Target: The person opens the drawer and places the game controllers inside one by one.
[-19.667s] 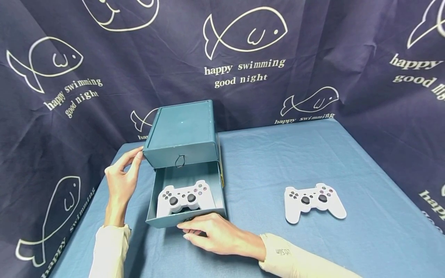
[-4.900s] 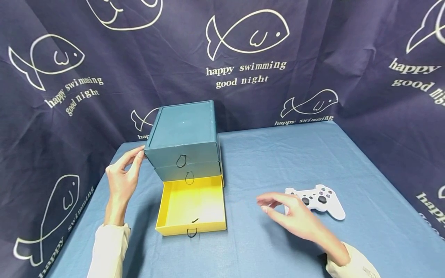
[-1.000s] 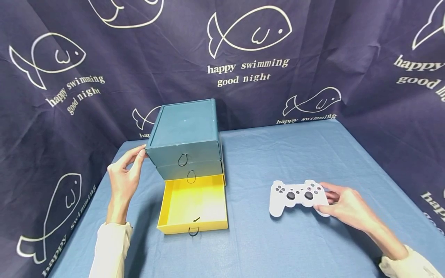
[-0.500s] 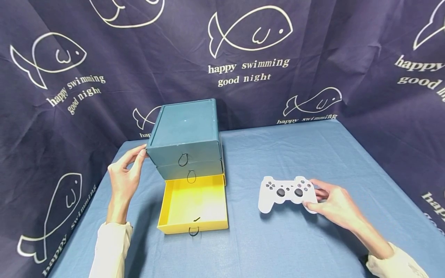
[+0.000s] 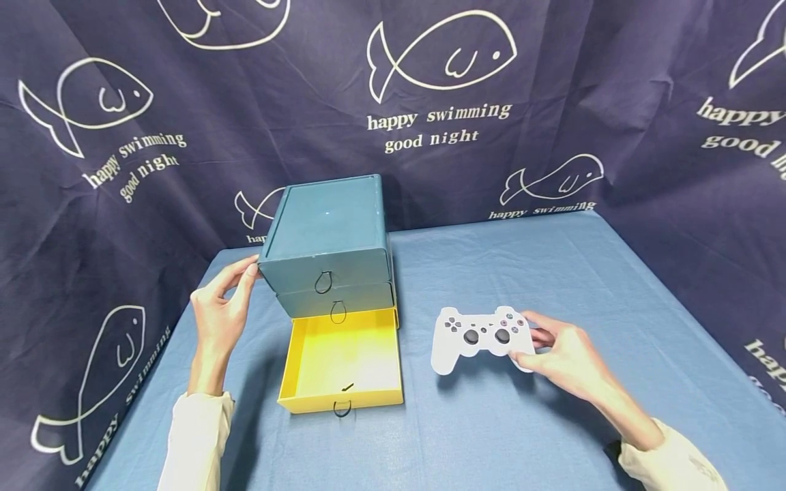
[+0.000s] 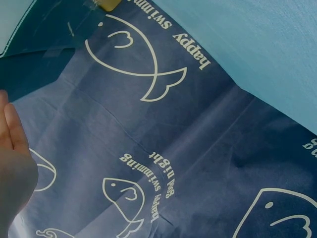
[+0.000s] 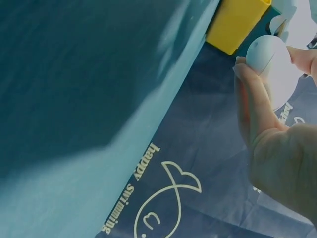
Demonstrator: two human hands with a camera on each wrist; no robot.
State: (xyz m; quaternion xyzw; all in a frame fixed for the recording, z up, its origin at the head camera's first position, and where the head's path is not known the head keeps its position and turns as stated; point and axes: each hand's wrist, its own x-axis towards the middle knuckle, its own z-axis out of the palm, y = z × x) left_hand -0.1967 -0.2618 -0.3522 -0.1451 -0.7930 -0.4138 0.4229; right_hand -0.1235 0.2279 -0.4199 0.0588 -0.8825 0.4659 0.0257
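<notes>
A small chest of drawers [image 5: 325,218] stands at the left rear, with two teal drawers pushed in. Its lowest drawer, a yellow one [image 5: 340,402], is pulled out, and I see no item inside. At the chest's front left edge, my left hand [image 5: 220,314] touches the side with fingertips and thumb; in the left wrist view its fingers [image 6: 17,131] look straight. My right hand [image 5: 568,358] pinches the right grip of a white game controller [image 5: 482,337], held above the cloth to the right of the yellow drawer. The right wrist view shows the controller [image 7: 280,74] between thumb and fingers.
Blue cloth [image 5: 491,266] covers the table. Dark curtains [image 5: 442,61] printed with fish and lettering hang behind and at both sides. Black loop pulls hang on the drawer fronts, such as the top pull [image 5: 323,281].
Earlier, the middle teal drawer was out with another white controller in it; now it is in and the yellow one out. My right hand has lifted the second controller and carried it left.
</notes>
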